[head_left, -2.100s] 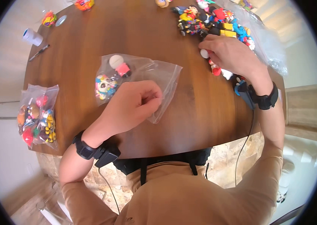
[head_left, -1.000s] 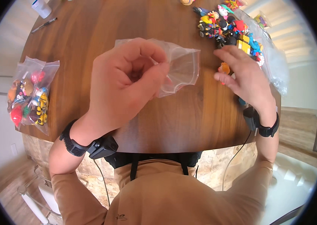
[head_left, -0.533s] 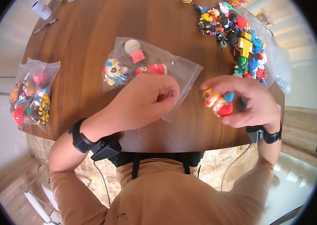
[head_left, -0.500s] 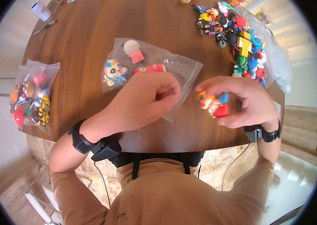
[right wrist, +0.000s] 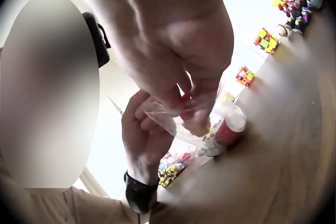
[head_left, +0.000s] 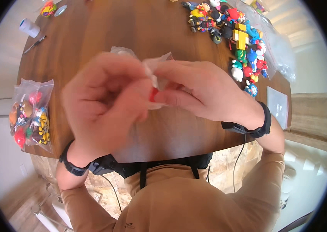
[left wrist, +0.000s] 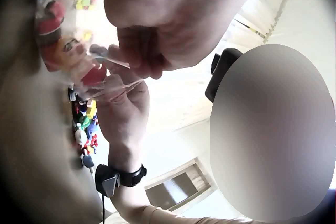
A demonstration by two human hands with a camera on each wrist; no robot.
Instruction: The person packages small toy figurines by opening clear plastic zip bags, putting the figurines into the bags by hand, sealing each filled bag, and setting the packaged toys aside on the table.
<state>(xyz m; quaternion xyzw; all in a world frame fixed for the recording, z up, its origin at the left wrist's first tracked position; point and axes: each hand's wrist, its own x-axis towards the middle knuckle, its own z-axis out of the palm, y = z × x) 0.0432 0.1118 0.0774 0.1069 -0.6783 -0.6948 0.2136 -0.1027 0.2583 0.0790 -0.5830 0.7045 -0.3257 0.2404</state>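
My left hand [head_left: 105,96] pinches the rim of a clear plastic bag [head_left: 156,63], raised over the table. My right hand [head_left: 206,89] meets it at the bag's mouth, thumb and fingers holding a small toy figurine, of which only a red part [head_left: 153,94] shows in the head view. Through the film in the left wrist view, the figurine [left wrist: 94,75] shows a face and a red body. A red, white-topped cylindrical toy [right wrist: 229,129] lies lower in the bag, as the right wrist view shows. The hands hide most of the bag from the head camera.
At the table's left edge lies a filled toy bag [head_left: 32,116]. A pile of figurines [head_left: 240,42] spreads along the right, beside crumpled plastic [head_left: 283,54] and a flat clear bag [head_left: 277,106]. A white cup [head_left: 29,28] and a pen [head_left: 35,44] sit far left.
My right hand has picked the figurine from the pile and carried it left to the bag's mouth. My left hand has lifted the bag's rim, and the two hands now meet.
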